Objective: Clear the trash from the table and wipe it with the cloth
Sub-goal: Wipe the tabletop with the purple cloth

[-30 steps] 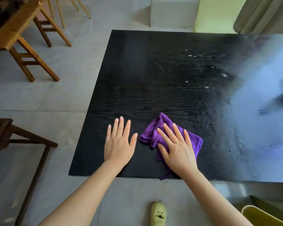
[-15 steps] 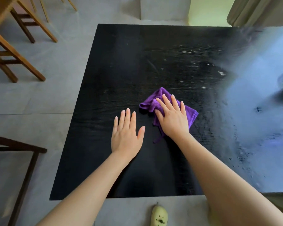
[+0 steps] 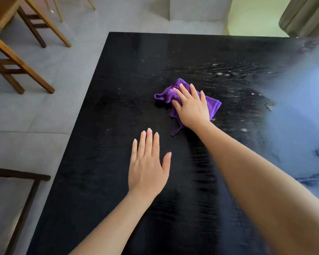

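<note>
Most of the trash-clearing looks done: no wrappers, cups or other large litter show on the black table (image 3: 118,181), only pale crumbs and smears. Wiping is the step in hand. The purple cloth (image 3: 213,104) lies bunched near the middle of the table, and the right hand (image 3: 191,107) rests flat on top of it, fingers spread and pressing it down rather than pinching it. The left hand (image 3: 147,166) lies nearer the person than the cloth, a little to its left, palm down on the bare wood with fingers extended and thumb out, holding nothing; it seems to brace the body.

Judging by the surface, the part of the table nearer than the cloth looks dark and fairly clean. Beyond the cloth and to its right, white specks (image 3: 219,73) are scattered over the grain, and a small dark scrap (image 3: 269,107) lies to the right of the cloth. A glare washes out the table's right side, so its state there cannot be told. The far and right portions probably remain to be wiped, and the crumbs gathered off.
</note>
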`<state>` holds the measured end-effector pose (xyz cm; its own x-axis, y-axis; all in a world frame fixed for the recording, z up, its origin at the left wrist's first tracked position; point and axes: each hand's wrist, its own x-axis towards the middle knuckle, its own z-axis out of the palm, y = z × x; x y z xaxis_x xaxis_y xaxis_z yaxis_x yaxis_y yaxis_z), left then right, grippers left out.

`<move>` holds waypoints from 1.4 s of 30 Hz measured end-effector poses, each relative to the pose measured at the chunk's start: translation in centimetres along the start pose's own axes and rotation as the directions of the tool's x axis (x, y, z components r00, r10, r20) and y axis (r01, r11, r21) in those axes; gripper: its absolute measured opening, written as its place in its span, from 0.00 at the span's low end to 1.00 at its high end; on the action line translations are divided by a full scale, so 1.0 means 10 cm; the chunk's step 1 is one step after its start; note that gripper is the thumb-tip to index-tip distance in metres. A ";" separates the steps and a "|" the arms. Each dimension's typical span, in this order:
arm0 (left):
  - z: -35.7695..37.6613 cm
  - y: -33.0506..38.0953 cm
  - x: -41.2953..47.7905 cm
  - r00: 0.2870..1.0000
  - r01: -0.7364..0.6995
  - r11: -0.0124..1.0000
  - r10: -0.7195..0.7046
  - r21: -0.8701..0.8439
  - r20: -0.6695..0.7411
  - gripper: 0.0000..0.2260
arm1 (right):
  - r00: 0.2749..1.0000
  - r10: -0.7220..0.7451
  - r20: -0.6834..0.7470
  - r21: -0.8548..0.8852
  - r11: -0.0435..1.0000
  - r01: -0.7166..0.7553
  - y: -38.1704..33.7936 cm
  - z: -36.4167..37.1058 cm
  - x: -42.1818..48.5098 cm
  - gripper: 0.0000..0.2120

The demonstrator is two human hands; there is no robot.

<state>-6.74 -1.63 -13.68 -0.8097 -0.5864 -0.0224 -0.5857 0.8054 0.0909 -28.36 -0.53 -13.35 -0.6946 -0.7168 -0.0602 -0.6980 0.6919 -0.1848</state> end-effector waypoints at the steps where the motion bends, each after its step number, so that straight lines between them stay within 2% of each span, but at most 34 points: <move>1: 0.00 0.00 0.01 1.000 -0.002 1.000 0.002 0.003 0.000 0.30 | 1.000 -0.008 0.000 0.000 1.000 0.008 0.00 0.00 0.12 0.25; 8: 0.02 0.00 0.02 1.000 -0.003 0.999 0.002 0.034 0.026 0.30 | 0.998 -0.053 0.019 0.017 0.998 0.052 -0.11 -0.02 0.72 0.26; 10: 0.02 0.01 0.02 0.999 -0.004 0.999 0.002 0.047 0.034 0.30 | 0.985 -0.172 0.025 0.006 0.985 0.172 -0.23 -0.01 0.75 0.25; 13: 0.01 0.01 0.03 0.999 -0.003 0.998 0.000 0.064 0.043 0.31 | 0.892 -0.451 0.038 0.011 0.893 0.451 -0.49 0.02 0.67 0.25; 14: 0.00 0.01 0.03 0.999 -0.002 0.998 -0.001 0.069 0.047 0.31 | 0.865 -0.500 0.044 0.027 0.866 0.499 -0.53 0.03 0.66 0.24; 16: 0.00 0.00 0.04 0.999 -0.006 0.997 0.002 0.077 0.048 0.31 | 0.858 -0.513 0.026 0.054 0.858 0.511 -0.52 0.03 0.69 0.23; 22: 0.00 -0.02 0.03 0.999 0.000 0.996 -0.004 0.088 0.047 0.31 | 0.936 -0.321 -0.144 0.177 0.922 0.344 -0.13 -0.01 0.68 0.19; 28: 0.00 -0.03 0.02 1.000 0.007 0.997 -0.009 0.081 0.022 0.31 | 0.960 -0.203 -0.194 0.172 0.956 0.237 0.51 -0.09 0.55 0.17; 36: -0.04 0.00 0.00 0.999 0.016 1.000 -0.017 0.026 0.044 0.33 | 0.940 0.082 -0.332 0.199 0.980 -0.015 1.78 -0.26 -0.28 0.16; 42: -0.06 0.02 0.01 0.997 0.017 0.999 -0.019 0.028 0.075 0.30 | 0.924 0.189 -0.333 0.236 0.965 -0.113 1.80 -0.21 -0.98 0.15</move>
<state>-6.91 -1.53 -13.06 -0.7986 -0.5937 -0.0988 -0.6005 0.7972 0.0625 -34.51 19.11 -14.01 -0.8318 -0.5021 0.2365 -0.5542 0.7285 -0.4026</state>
